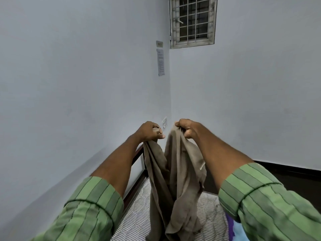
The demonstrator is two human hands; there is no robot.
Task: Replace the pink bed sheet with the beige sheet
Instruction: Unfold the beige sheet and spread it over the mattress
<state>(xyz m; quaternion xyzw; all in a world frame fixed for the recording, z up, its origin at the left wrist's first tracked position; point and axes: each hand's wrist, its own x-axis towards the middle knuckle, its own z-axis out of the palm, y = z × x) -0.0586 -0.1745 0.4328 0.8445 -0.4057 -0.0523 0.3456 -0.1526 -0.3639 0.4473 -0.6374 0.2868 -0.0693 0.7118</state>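
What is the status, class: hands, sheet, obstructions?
Left hand and right hand grip beige sheet, raised, bunched. Striped mattress bare below. Nothing blocking.

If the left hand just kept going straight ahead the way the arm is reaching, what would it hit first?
Most likely the white switch plate on the wall, just beyond the left hand, which grips the beige sheet. Nothing visible lies between, though depth is hard to judge.

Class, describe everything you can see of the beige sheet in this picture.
The beige sheet is a soft, thin-looking, grey-brown cloth, bunched and creased. It hangs in two long folds from the left hand and the right hand, which each grip a gathered top edge, held up close together. Its lower end droops onto the striped mattress.
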